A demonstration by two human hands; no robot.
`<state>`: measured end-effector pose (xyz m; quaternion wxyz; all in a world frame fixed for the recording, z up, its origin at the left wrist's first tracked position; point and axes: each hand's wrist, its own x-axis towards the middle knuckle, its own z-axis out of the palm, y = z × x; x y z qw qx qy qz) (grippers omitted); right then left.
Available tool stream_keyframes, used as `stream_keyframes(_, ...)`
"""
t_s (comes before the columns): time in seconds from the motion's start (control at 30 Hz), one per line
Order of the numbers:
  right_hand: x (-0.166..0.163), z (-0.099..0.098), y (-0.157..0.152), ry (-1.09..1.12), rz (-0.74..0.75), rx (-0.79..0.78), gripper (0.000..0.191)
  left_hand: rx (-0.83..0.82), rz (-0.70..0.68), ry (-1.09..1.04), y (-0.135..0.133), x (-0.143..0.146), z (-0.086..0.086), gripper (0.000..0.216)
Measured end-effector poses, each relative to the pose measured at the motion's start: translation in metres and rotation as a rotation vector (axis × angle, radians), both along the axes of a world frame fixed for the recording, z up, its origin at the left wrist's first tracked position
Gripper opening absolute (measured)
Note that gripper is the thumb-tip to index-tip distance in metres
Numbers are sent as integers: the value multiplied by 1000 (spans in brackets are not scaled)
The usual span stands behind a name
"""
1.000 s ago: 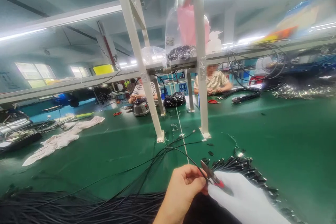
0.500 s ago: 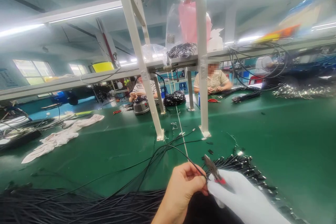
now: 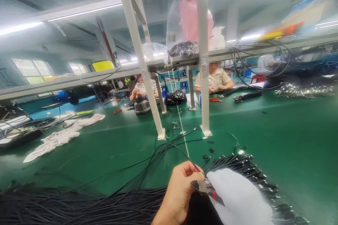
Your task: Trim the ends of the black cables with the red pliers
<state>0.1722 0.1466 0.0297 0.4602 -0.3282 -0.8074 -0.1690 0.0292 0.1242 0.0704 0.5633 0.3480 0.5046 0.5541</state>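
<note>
Bare left hand (image 3: pixel 179 193) is rising from the bottom edge, its fingers (image 3: pixel 194 173) pinching a thin black cable (image 3: pixel 169 149) between thumb and forefinger. The cable is arching away from that pinch and running down to the green table (image 3: pixel 290 140). The grip is sitting right at the cable's near end, probably so that the end is staying steady against the tool.

White-gloved right hand (image 3: pixel 237 200) is closing its fingers around small red-handled cutting pliers (image 3: pixel 204 187). The dark head is pointing left and lying against the left fingertips, just below the pinch. Blade position: cannot tell, the head is blurred and partly covered.

A wide heap of loose black cables (image 3: pixel 79 207) is lying along the near table edge on the left, within reach of the left hand. A fanned bundle of black plug ends (image 3: pixel 245 165) is lying just beyond the gloved hand, seemingly kept apart from the heap as a separate lot.

Further off: white metal frame post (image 3: pixel 204 77) is standing on the table, crumpled white cloths (image 3: pixel 60 137) are lying far left, and a person in a striped shirt (image 3: pixel 215 79) is sitting across the table, hands down at other cables.
</note>
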Motion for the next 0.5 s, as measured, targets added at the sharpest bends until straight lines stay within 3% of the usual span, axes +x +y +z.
stream_keyframes(0.2, -1, 1, -4, 27, 16, 81, 23, 46, 20, 68, 1, -2, -4, 8)
stream_keyframes(0.5, 5, 7, -1, -51, 109, -155, 14, 87, -86, 52, 0, -6, 0, 10)
